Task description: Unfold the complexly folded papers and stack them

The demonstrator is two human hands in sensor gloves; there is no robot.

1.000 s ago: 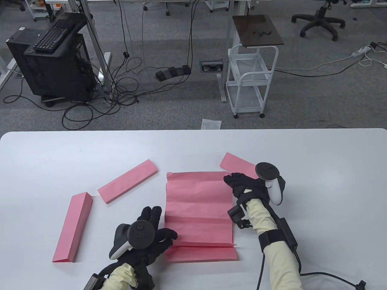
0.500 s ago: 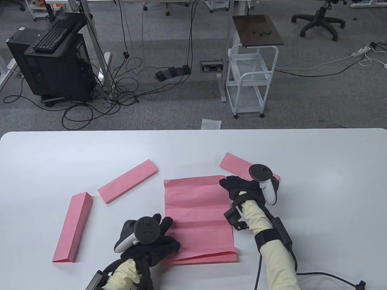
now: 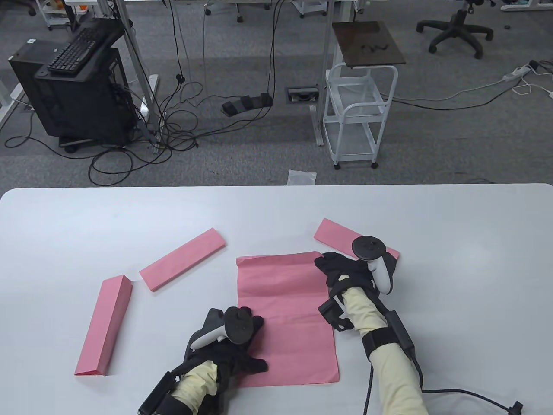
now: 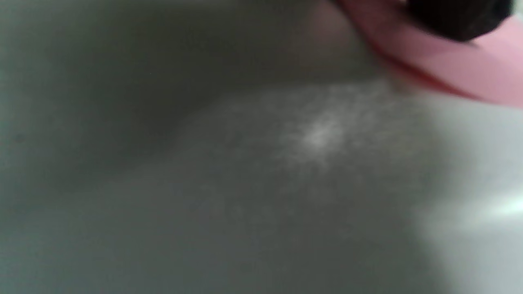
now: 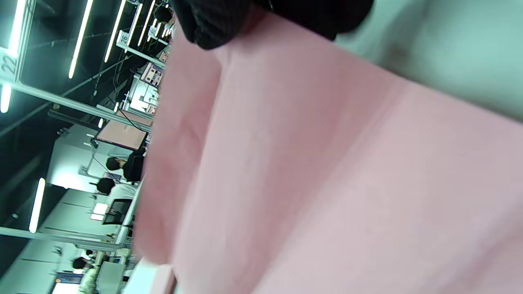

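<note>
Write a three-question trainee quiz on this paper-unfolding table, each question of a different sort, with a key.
1. Multiple choice: how many pink papers on the white table are folded into strips? A) one B) two C) three D) four
2. True or false: the right hand rests on the far right corner of the opened pink sheet.
3. Fill in: the left hand presses on the opened sheet's near ____ edge.

Key
1. C: the long strip at the left, the angled strip beside it, and the strip behind the right hand.
2. True.
3. Left.
</note>
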